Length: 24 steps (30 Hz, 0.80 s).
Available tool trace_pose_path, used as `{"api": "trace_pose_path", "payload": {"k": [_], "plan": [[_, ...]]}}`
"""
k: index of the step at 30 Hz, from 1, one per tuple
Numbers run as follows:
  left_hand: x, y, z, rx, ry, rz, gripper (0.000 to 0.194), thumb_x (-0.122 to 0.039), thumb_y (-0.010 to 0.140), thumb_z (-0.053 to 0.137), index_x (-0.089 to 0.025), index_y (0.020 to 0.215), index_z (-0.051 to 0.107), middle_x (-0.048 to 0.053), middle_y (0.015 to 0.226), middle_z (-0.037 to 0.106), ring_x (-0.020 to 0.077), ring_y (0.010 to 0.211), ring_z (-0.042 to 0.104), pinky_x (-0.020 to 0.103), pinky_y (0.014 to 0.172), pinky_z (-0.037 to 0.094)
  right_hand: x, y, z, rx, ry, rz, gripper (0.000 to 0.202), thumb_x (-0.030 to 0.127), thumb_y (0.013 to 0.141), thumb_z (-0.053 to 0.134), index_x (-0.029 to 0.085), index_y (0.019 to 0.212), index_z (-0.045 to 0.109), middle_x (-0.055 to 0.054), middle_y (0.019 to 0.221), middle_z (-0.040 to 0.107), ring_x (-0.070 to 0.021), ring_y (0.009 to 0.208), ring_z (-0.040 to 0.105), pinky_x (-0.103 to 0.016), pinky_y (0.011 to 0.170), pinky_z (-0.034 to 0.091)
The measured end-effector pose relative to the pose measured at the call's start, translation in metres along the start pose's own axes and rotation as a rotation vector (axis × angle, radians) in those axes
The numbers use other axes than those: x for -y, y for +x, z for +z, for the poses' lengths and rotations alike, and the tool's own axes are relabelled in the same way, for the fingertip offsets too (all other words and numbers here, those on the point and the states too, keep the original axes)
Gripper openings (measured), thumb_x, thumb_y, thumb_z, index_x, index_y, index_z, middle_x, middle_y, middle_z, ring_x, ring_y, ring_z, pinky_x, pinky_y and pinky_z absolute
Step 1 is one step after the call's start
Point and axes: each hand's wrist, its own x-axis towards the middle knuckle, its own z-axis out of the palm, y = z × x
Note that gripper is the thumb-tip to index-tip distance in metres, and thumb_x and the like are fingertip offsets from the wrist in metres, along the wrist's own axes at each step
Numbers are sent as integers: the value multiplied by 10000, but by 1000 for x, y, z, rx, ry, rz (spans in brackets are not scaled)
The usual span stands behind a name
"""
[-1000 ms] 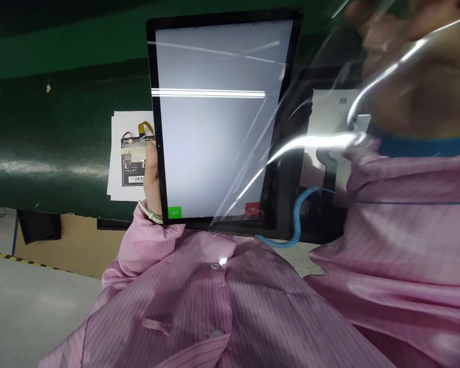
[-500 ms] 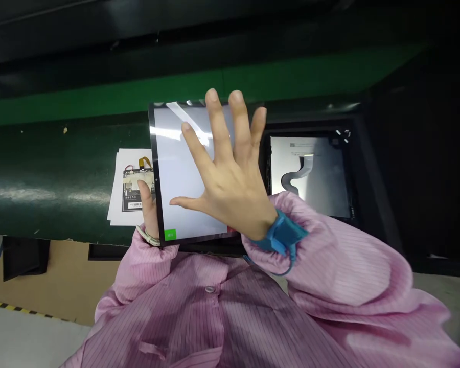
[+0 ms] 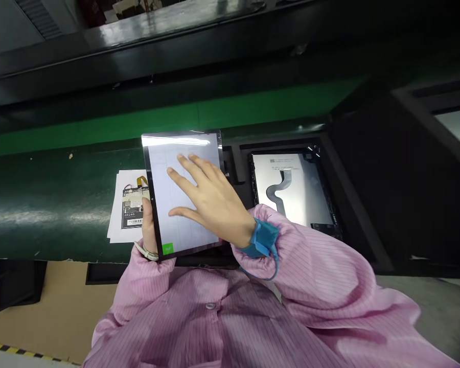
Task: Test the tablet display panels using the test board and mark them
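A tablet (image 3: 164, 204) with a lit white screen and a green square in its lower left corner is held up in front of me. My left hand (image 3: 148, 227) grips it from the left edge, thumb showing beside the bezel and the other fingers hidden behind. Over the screen, my right hand (image 3: 210, 199) is spread with fingers apart; whether the fingertips touch the glass I cannot tell. A blue wrist strap (image 3: 261, 238) circles the right wrist. Faint thin lines show on the screen.
Left of the tablet, an opened circuit board with battery (image 3: 132, 209) lies on white sheets (image 3: 117, 225) on the dark green surface (image 3: 61, 204). To the right, a display panel with a grey ribbon cable (image 3: 302, 189) rests in a black tray (image 3: 352, 220). A black ledge (image 3: 138, 66) runs across the back.
My right hand has moved down and left over the screen, its fingers now pointing more to the left. The tablet tilts differently, and the head view has shifted.
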Motion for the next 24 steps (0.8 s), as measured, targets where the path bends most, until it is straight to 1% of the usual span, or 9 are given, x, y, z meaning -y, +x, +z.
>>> {"api": "trace_pose_path", "payload": {"k": [2, 4, 7, 10, 14, 16, 18, 21, 24], "plan": [[4, 2, -1, -19, 13, 21, 799, -786, 930, 192, -262, 1372, 604, 70, 1424, 635, 275, 1495, 411, 424, 1080, 542, 3, -3, 1, -36, -35, -22, 298, 335, 989, 568, 176, 1195, 713, -126, 1296, 692, -281, 1217, 628, -442, 956, 577], [7, 3, -2, -63, 44, 56, 829, -804, 921, 183, -240, 1337, 627, 82, 1407, 644, 280, 1498, 401, 427, 1072, 552, 3, -5, 0, -85, 13, -34, 289, 202, 1020, 462, 202, 1044, 751, -72, 1067, 765, -220, 992, 683, -370, 786, 593], [7, 2, -6, -46, 67, 50, 823, -815, 919, 191, -256, 1324, 639, 85, 1360, 676, 288, 1442, 486, 445, 1050, 570, -10, -5, -6, -291, 244, 55, 285, 211, 1023, 456, 234, 1116, 724, -44, 1065, 759, -195, 997, 680, -376, 882, 589], [1, 0, -10, 29, 14, -29, 804, -818, 918, 230, -274, 1369, 613, 80, 1342, 694, 308, 1365, 574, 465, 1033, 581, -30, -4, -10, -443, 410, 229, 313, 368, 994, 541, 254, 1264, 648, -70, 1274, 683, -234, 1219, 609, -458, 1075, 517], [-10, -3, -10, 65, -72, -108, 788, -818, 912, 308, -245, 1357, 614, 84, 1296, 719, 333, 1358, 578, 474, 1053, 569, -45, -3, -1, -251, 410, 340, 945, 691, 769, 718, 225, 1529, 406, -149, 1633, 321, -384, 1537, 229, -654, 1242, 251], [-17, -5, -9, 71, -65, -121, 765, -808, 914, 334, -228, 1300, 651, 95, 1248, 738, 336, 1368, 568, 480, 1072, 558, -46, -3, 2, -165, 435, 376, 1119, 797, 707, 696, 196, 1574, 326, -171, 1688, 164, -416, 1572, 86, -686, 1252, 173], [-28, -8, -8, 64, -21, -125, 720, -781, 926, 354, -226, 1246, 684, 99, 1207, 751, 334, 1374, 563, 489, 1087, 548, -46, 0, 1, -138, 501, 384, 1107, 832, 749, 619, 189, 1588, 289, -163, 1698, 138, -385, 1588, 65, -655, 1271, 166], [-49, -16, -9, 22, 20, -163, 546, -664, 942, 463, -247, 1183, 720, 74, 1154, 770, 329, 1350, 588, 497, 1090, 548, -47, 11, -6, -76, 692, 373, 958, 801, 862, 495, 224, 1592, 265, -124, 1681, 244, -300, 1587, 183, -581, 1291, 211], [-68, -20, -5, 19, 30, -218, 398, -505, 927, 564, -238, 1163, 741, 55, 1159, 774, 325, 1348, 591, 487, 1122, 527, -47, 31, -4, 33, 860, 390, 900, 774, 893, 476, 242, 1590, 274, -99, 1672, 290, -262, 1576, 251, -535, 1300, 229]]}}
